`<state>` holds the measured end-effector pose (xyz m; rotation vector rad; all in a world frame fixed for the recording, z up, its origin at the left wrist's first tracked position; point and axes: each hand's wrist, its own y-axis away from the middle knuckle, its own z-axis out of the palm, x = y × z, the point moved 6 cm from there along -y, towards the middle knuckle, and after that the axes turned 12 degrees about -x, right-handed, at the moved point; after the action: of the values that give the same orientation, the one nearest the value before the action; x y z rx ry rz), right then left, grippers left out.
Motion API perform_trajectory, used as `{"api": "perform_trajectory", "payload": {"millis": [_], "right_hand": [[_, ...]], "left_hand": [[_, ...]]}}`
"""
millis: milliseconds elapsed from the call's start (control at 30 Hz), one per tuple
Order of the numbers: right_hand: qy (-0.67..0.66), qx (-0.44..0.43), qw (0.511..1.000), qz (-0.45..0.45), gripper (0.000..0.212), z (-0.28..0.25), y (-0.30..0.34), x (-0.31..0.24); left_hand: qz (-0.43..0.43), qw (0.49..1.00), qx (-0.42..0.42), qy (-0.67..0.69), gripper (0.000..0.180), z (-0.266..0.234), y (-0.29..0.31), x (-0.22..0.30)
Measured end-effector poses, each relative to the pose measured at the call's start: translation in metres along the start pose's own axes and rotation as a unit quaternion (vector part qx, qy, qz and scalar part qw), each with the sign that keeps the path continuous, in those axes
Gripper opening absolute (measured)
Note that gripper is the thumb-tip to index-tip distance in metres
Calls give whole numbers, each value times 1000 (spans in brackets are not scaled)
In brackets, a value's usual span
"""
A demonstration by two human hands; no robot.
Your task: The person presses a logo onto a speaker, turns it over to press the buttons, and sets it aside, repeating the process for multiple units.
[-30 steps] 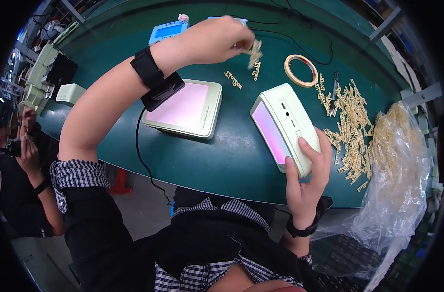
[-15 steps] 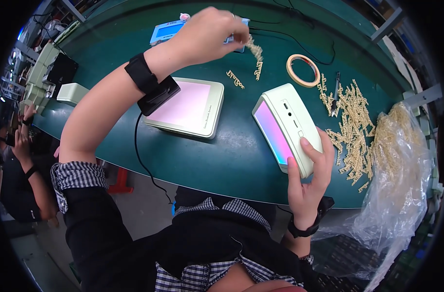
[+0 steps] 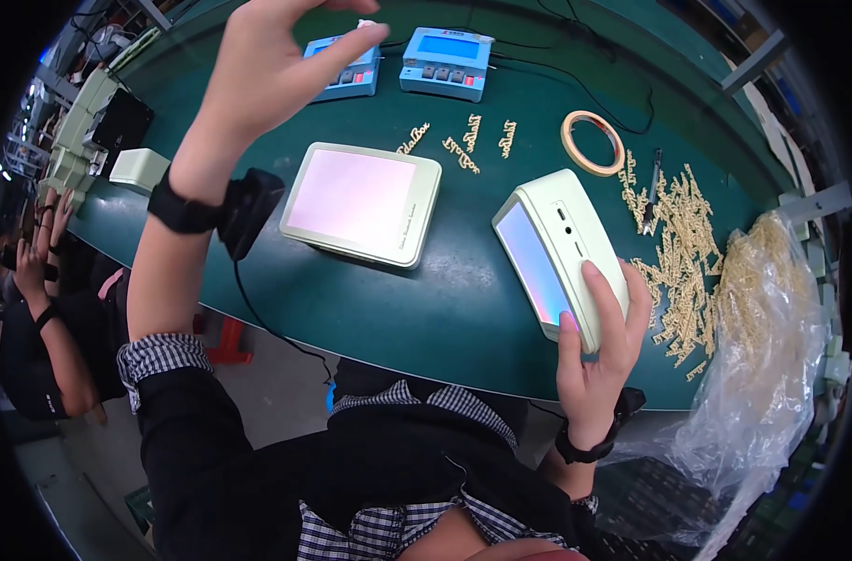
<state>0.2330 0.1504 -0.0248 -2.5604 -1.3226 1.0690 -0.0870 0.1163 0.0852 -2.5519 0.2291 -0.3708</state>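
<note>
My right hand [image 3: 603, 346] grips the lower end of a pale green box-shaped device [image 3: 561, 224], which stands on its side with its ports facing up and its front panel glowing blue and pink. My left hand [image 3: 281, 70] is raised over the far left of the table, thumb and fingers apart, nothing visible in it; the top edge cuts off some fingertips. Below it to the right, a second pale green device [image 3: 360, 201] lies flat, its panel glowing pinkish white. Several gold letter-shaped badges [image 3: 473, 133] lie spread behind the two devices.
Two blue testers with screens [image 3: 446, 61] stand at the back. A tape roll [image 3: 591, 143], a dark pen-like tool [image 3: 651, 192], a heap of gold badges [image 3: 683, 271] and a clear plastic bag of them [image 3: 767, 309] are at right. Another person's arms [image 3: 57, 346] show at far left.
My left hand has moved left and away from the gold badges it was letting drop; they now lie spread on the table. My right hand still holds the device, shifted slightly nearer.
</note>
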Motion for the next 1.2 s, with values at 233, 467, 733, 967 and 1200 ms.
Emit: {"api": "perform_trajectory", "payload": {"millis": [233,467,733,967,1200], "right_hand": [[7,-32,999,19,43,2,-5,-11],[64,-34,997,33,42,-2,2,-4],[48,-16,998,33,40,3,12,-2],[40,-14,999,14,41,4,5,-13],[37,-5,999,22,44,-1,-5,-7]], "left_hand": [[-53,986,-137,-72,52,5,77,-14],[-14,956,-293,12,82,68,111,-15],[-262,919,-2,-294,87,-39,144,-103],[-662,694,-33,-281,102,-130,310,-290],[-663,747,52,-10,76,-110,310,-256]]}}
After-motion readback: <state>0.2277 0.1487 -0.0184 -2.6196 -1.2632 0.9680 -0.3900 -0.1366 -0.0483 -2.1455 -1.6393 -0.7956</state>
